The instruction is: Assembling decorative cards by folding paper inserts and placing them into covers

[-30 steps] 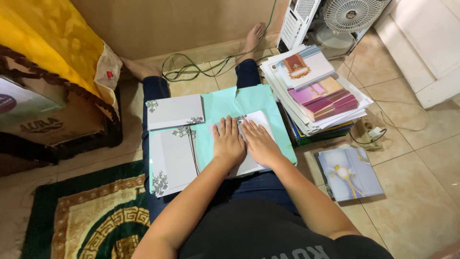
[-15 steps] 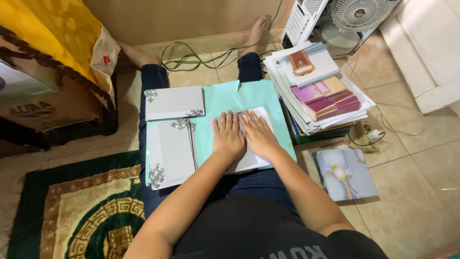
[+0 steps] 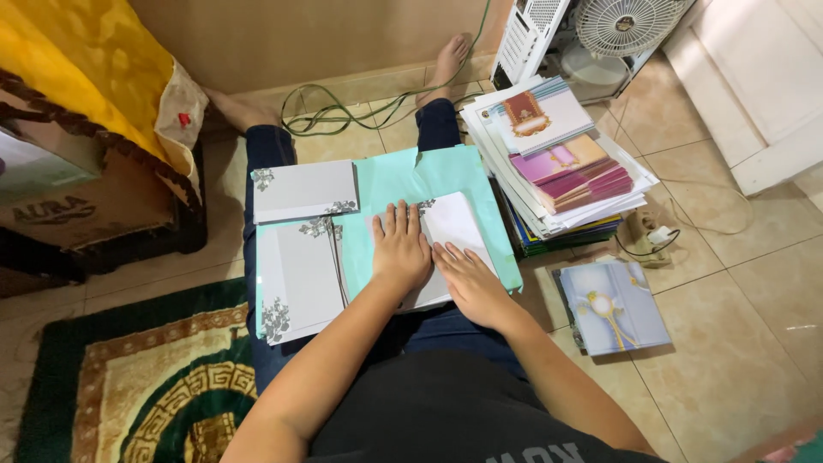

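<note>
1. The white folded card with grey floral corners (image 3: 450, 236) lies on the mint-green paper sheet (image 3: 386, 184) spread over the lap, and is being pressed flat under both hands.
2. The left hand (image 3: 400, 249) is laid palm-down on the card's left part — fingers straight, close together, pointing away from the body; nothing is pinched.
3. The right hand (image 3: 467, 279) is set flat just beside it, touching the card's lower right area, fingers extended and angled towards the left hand.
4. For a clean crease, it is judged that pressure should be kept even and swept outward from the fold, with the edges held aligned — a slip on the soft lap could skew it.
5. Two similar grey-white cards (image 3: 300, 231) rest to the left on the thigh; a tall pile of printed cards (image 3: 557, 163) stands on the tiled floor to the right.
</note>
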